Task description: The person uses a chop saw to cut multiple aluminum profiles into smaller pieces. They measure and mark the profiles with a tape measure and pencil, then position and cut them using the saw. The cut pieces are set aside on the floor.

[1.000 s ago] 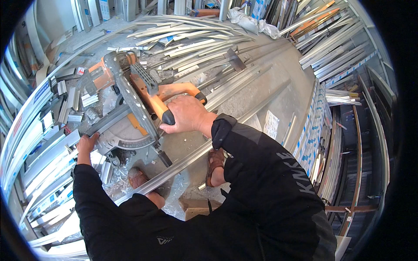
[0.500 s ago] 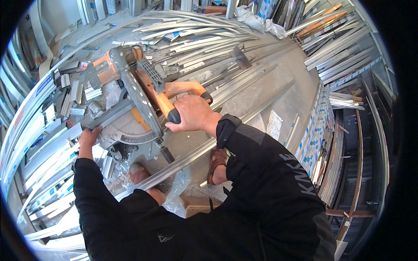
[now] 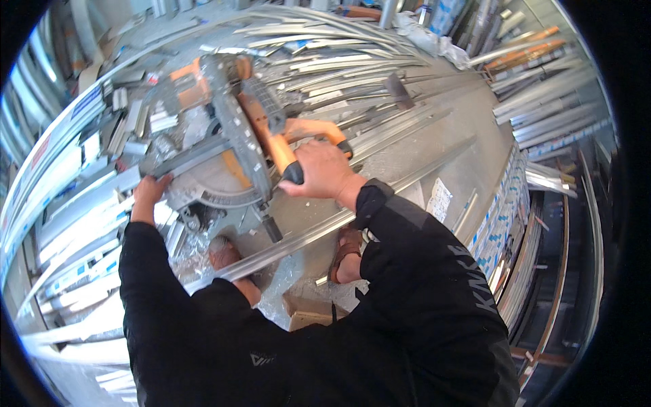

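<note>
An orange and grey mitre saw (image 3: 252,129) stands on the floor in front of me, its head leaning across the round base. My right hand (image 3: 327,171) is wrapped round the saw's orange and black handle (image 3: 308,127). At the left side of the saw base, my left hand (image 3: 149,195) grips a long grey metal profile (image 3: 127,180) that lies along the fence. The thumb presses on the profile's near edge. The curved scale plate (image 3: 220,197) shows below the blade guard. Where the blade meets the profile is hidden by the guard.
Long metal profiles (image 3: 325,64) lie in a heap beyond the saw, with offcuts (image 3: 132,129) to its left. A hammer (image 3: 399,91) rests on the floor at the far right. One long profile (image 3: 291,247) crosses near my feet, before a cardboard box (image 3: 312,313).
The whole view has shifted, so the saw and both hands appear farther right in the picture. Both hands keep their grips, and the saw head looks much the same.
</note>
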Motion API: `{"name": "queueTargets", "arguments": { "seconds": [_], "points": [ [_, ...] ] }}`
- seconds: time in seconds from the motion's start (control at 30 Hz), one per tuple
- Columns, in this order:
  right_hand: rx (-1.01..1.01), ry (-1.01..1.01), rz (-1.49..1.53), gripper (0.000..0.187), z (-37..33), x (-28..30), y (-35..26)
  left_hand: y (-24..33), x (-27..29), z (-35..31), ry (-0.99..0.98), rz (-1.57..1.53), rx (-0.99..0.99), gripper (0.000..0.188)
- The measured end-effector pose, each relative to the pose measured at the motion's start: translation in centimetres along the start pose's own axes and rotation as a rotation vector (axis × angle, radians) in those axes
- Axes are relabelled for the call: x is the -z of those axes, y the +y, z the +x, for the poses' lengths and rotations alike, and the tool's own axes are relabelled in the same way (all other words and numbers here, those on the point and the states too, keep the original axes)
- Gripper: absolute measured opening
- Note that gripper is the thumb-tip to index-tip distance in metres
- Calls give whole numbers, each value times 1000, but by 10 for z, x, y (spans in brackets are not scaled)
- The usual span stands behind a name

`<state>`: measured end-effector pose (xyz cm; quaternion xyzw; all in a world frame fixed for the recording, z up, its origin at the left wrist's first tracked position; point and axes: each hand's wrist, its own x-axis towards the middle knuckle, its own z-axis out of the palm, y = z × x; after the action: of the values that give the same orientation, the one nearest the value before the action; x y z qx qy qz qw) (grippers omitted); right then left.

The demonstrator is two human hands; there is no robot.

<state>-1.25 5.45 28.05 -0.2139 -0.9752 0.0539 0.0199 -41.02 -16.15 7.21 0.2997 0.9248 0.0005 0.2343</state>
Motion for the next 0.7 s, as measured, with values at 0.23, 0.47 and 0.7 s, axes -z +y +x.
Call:
{"name": "queueTargets", "arguments": {
  "seconds": [0.23,0.47,0.7],
  "points": [
    [231,273,71,57,36,46,5,-2,-5,-9,67,4,-51,81],
    [66,562,196,44,113,79,129,-29,-7,-2,66,-30,-86,81],
    [-213,-156,-133,39,91,-108,229,-84,-4,-15,28,-72,3,80]
  ]
}}
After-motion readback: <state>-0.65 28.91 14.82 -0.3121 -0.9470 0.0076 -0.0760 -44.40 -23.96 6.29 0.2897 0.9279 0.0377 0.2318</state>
